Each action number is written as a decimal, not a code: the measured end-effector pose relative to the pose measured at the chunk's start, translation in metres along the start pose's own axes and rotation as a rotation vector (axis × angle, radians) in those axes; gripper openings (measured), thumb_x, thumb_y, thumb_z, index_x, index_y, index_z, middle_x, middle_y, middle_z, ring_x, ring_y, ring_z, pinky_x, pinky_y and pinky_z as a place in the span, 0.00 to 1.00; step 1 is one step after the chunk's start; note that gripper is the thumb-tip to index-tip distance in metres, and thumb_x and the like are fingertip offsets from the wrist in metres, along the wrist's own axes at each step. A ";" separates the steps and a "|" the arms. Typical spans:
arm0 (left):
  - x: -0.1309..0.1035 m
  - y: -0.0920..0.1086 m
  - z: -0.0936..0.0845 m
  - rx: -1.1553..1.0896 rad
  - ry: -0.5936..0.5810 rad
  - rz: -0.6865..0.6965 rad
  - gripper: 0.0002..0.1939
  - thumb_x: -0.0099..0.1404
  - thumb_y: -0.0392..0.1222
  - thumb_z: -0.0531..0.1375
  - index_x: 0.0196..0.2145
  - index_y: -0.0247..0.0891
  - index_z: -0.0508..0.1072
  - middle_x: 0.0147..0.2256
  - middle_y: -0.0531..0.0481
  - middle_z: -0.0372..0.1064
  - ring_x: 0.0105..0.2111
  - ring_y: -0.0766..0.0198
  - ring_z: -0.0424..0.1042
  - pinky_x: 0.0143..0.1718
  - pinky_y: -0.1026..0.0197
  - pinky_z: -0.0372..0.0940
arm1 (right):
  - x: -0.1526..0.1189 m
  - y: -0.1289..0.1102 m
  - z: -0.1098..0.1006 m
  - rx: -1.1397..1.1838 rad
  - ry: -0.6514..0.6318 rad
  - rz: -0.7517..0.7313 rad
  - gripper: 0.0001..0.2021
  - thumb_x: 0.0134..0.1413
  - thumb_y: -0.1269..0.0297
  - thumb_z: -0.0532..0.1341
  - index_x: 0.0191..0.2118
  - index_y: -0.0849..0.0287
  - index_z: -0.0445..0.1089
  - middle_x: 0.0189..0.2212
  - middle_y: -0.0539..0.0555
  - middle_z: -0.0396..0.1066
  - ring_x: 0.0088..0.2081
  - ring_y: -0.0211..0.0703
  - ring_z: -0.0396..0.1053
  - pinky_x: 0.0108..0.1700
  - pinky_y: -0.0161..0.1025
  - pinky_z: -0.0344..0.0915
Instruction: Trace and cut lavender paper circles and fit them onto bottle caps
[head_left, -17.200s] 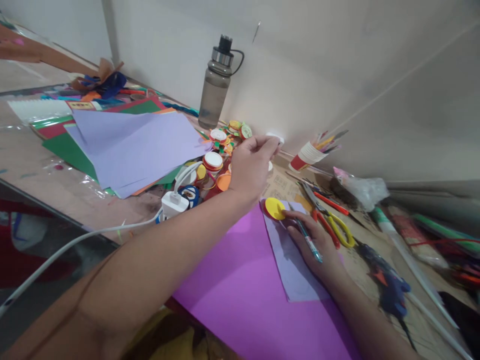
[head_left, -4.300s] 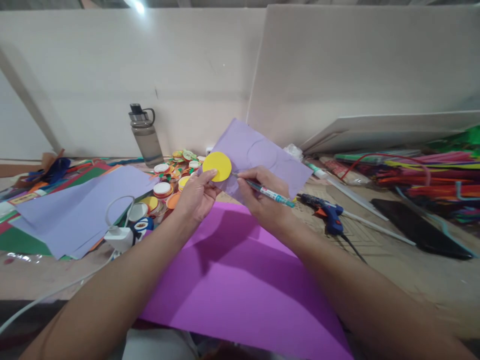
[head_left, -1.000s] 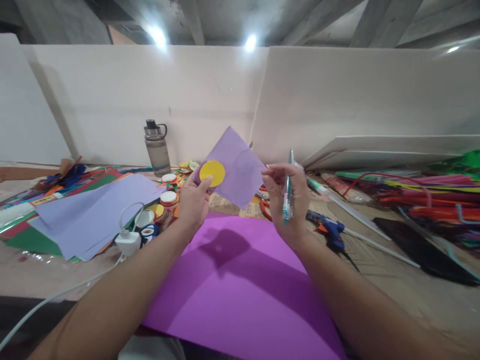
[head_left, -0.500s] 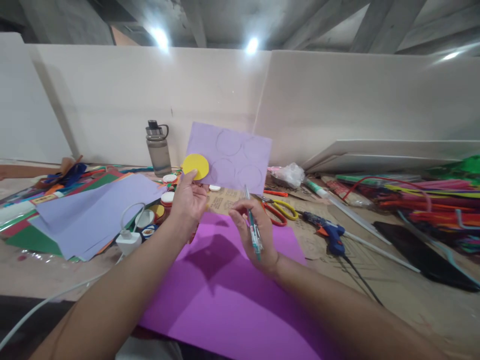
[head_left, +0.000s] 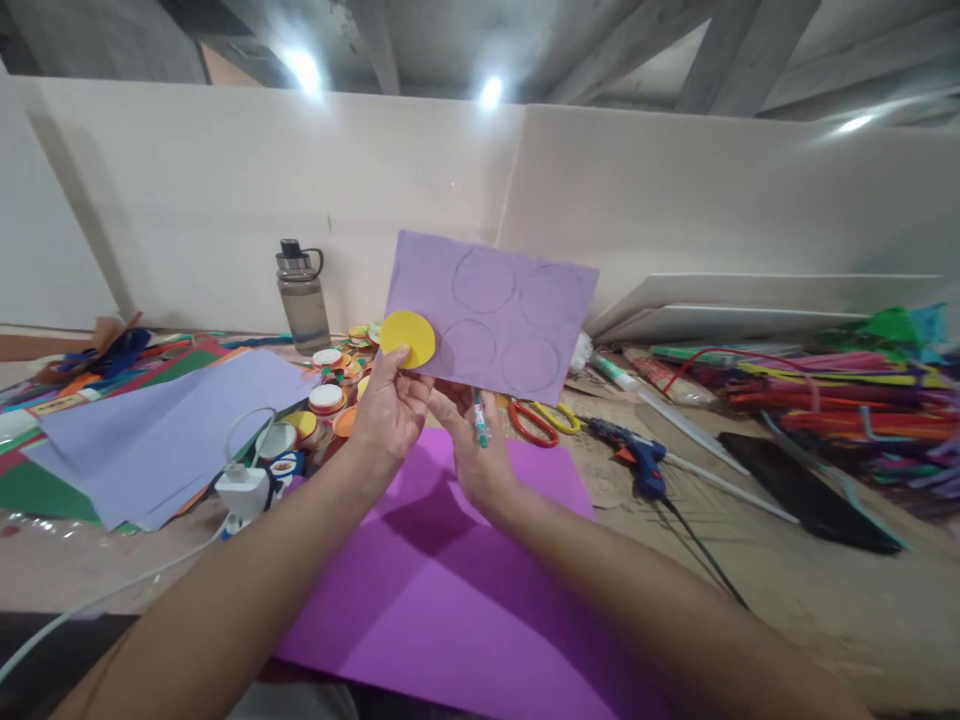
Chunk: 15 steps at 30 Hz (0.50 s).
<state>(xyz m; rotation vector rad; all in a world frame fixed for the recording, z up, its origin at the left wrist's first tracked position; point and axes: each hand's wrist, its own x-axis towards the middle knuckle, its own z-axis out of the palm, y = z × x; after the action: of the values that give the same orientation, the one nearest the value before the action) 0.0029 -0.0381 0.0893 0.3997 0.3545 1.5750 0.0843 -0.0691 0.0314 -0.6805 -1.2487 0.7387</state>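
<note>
1. Only got the head cam here. The left hand (head_left: 390, 412) is pinching a yellow disc (head_left: 410, 338), thumb on the front, with a light purple sheet (head_left: 431, 275) held right behind it.
2. That sheet is up in the air, tilted, facing the camera, with four circles drawn on it in two rows. The disc covers the sheet's lower left corner.
3. The right hand (head_left: 478, 450) has a pen (head_left: 481, 422) tucked in it, just under the sheet's bottom edge. Its fingertips go out of sight there, so I honestly can't tell if they're gripping the paper too.
4. Below both hands is a big bright purple sheet (head_left: 450, 600).
5. Off to the right: a blue glue gun (head_left: 646, 468) lying on brown paper (head_left: 750, 600), then a pile of fuzzy colored sticks (head_left: 817, 395) further over.
6. Left side: a water bottle (head_left: 305, 312) upright near the wall, loose lilac sheets (head_left: 172, 430) on a green one (head_left: 45, 480), plus a white plug (head_left: 244, 490) with a cable.
</note>
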 end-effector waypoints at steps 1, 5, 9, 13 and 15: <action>-0.002 -0.001 0.001 0.005 -0.015 -0.003 0.09 0.62 0.28 0.60 0.39 0.37 0.73 0.30 0.52 0.76 0.32 0.68 0.76 0.41 0.66 0.72 | 0.002 -0.001 0.002 0.054 0.026 -0.015 0.21 0.61 0.54 0.61 0.57 0.49 0.63 0.52 0.55 0.73 0.55 0.45 0.70 0.58 0.50 0.67; -0.006 -0.007 -0.001 0.004 -0.023 -0.026 0.10 0.60 0.28 0.62 0.38 0.39 0.74 0.28 0.56 0.74 0.29 0.71 0.74 0.36 0.68 0.70 | 0.010 -0.006 0.003 0.217 0.090 -0.022 0.22 0.56 0.57 0.65 0.56 0.49 0.66 0.49 0.52 0.76 0.54 0.45 0.71 0.60 0.50 0.65; -0.009 -0.012 -0.003 0.037 -0.061 -0.105 0.08 0.57 0.27 0.64 0.32 0.38 0.73 0.28 0.57 0.73 0.29 0.71 0.73 0.32 0.67 0.68 | 0.015 -0.014 0.001 0.270 0.181 0.081 0.18 0.50 0.55 0.66 0.48 0.49 0.71 0.44 0.51 0.77 0.49 0.45 0.73 0.56 0.50 0.67; -0.015 -0.016 0.001 0.027 -0.057 -0.132 0.08 0.56 0.28 0.65 0.29 0.37 0.72 0.29 0.55 0.74 0.29 0.71 0.73 0.28 0.68 0.65 | 0.017 -0.023 0.001 0.318 0.173 0.155 0.12 0.47 0.54 0.66 0.38 0.50 0.71 0.37 0.50 0.78 0.41 0.44 0.74 0.50 0.49 0.70; -0.016 -0.019 0.001 0.021 -0.057 -0.138 0.08 0.55 0.27 0.65 0.28 0.37 0.71 0.29 0.55 0.74 0.27 0.72 0.72 0.27 0.69 0.63 | 0.017 -0.025 0.001 0.359 0.185 0.181 0.10 0.45 0.56 0.67 0.33 0.52 0.70 0.35 0.49 0.78 0.39 0.43 0.73 0.50 0.48 0.71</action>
<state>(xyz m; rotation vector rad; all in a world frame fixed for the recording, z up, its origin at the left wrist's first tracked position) 0.0208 -0.0538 0.0811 0.4267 0.3481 1.4233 0.0888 -0.0701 0.0609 -0.5550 -0.8635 0.9969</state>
